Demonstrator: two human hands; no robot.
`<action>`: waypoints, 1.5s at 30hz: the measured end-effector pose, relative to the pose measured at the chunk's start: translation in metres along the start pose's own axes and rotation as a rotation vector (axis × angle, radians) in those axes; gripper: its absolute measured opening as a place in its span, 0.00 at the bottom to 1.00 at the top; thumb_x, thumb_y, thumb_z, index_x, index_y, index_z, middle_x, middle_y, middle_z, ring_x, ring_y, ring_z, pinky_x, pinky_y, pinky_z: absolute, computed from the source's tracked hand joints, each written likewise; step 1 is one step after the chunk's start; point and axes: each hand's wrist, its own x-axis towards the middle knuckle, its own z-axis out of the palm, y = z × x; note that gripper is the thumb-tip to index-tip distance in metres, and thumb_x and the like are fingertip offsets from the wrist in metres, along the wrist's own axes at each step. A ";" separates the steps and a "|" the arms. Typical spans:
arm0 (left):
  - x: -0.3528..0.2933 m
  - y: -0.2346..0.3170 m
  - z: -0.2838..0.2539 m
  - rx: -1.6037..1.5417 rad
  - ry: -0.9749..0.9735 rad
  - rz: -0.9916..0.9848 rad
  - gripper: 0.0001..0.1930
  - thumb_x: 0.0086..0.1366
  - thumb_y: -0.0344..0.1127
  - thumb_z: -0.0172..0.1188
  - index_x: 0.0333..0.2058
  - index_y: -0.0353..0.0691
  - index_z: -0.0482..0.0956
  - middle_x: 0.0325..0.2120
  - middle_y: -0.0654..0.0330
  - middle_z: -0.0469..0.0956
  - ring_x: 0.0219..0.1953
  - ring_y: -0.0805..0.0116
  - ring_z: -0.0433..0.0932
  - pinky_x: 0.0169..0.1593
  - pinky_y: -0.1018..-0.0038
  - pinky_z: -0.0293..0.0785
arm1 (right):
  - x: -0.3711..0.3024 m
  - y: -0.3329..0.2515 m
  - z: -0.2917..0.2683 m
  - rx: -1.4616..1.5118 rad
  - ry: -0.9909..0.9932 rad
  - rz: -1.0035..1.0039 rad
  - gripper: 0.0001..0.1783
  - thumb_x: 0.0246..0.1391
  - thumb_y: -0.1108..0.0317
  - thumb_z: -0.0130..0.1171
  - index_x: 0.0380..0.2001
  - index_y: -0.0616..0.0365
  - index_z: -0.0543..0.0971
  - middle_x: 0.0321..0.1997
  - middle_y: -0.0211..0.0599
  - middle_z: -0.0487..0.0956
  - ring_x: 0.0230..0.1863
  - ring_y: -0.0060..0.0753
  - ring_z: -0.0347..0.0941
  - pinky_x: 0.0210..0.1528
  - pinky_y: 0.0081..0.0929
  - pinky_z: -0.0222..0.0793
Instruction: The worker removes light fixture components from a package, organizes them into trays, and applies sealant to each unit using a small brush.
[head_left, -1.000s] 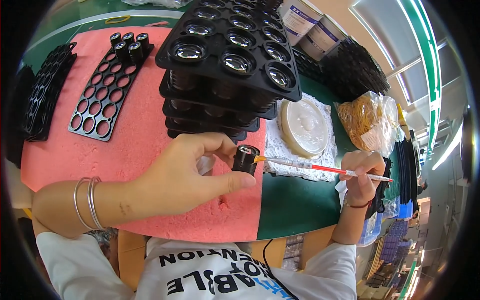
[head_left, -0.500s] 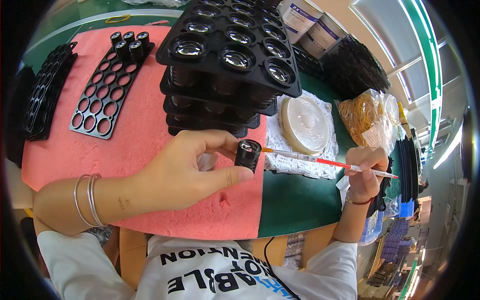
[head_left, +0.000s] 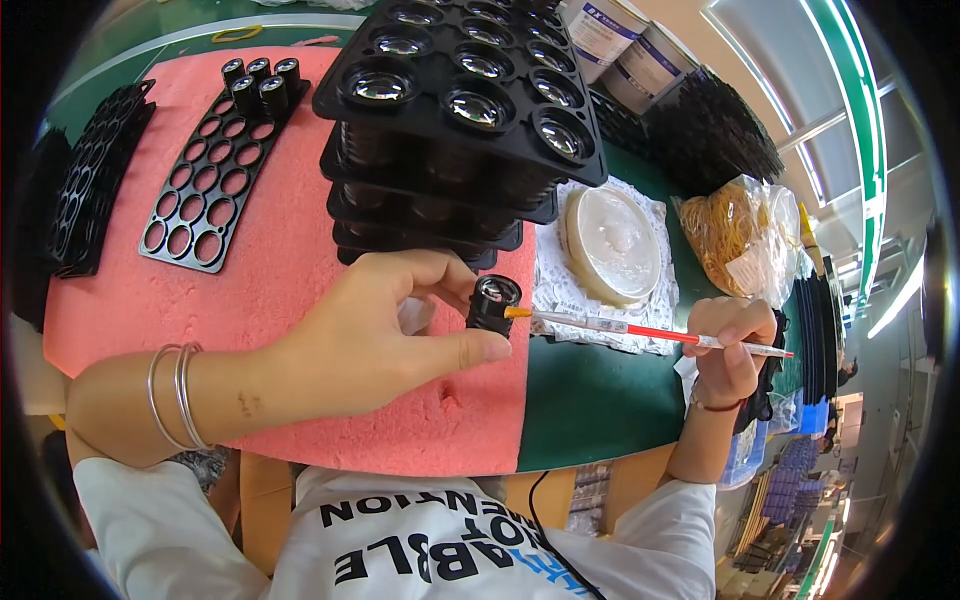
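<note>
Upward, a black tray stack runs past the picture's edge; below, the left hand pinches and the right hand, apart, grips a slim brush; between them, at the left fingertips, stands a lens barrel, its lower end thumb-hidden, contact with the bristles unclear

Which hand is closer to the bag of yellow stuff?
Right. The right hand is just below the bag in the picture; the left hand is farther away, to its lower left.
</note>
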 end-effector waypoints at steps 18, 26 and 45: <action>-0.007 0.052 -0.054 0.562 -0.512 0.220 0.11 0.44 0.31 0.64 0.30 0.42 0.78 0.16 0.67 0.72 0.13 0.78 0.60 0.18 0.80 0.53 | -0.001 -0.006 -0.012 0.027 0.132 -0.008 0.08 0.47 0.66 0.51 0.23 0.58 0.66 0.15 0.35 0.70 0.14 0.24 0.63 0.20 0.21 0.55; -0.048 0.067 -0.168 0.729 0.359 0.120 0.16 0.44 0.30 0.64 0.34 0.34 0.74 0.24 0.71 0.66 0.24 0.84 0.60 0.25 0.86 0.56 | 0.003 -0.001 -0.009 0.074 0.100 0.012 0.07 0.46 0.67 0.51 0.23 0.57 0.66 0.13 0.34 0.69 0.13 0.23 0.63 0.19 0.20 0.55; 0.009 -0.012 -0.227 0.915 0.670 -0.096 0.14 0.45 0.37 0.65 0.25 0.32 0.74 0.16 0.65 0.69 0.20 0.77 0.66 0.25 0.78 0.62 | -0.002 -0.002 -0.010 0.088 0.082 -0.011 0.09 0.48 0.66 0.55 0.22 0.59 0.68 0.14 0.35 0.70 0.13 0.23 0.64 0.18 0.19 0.56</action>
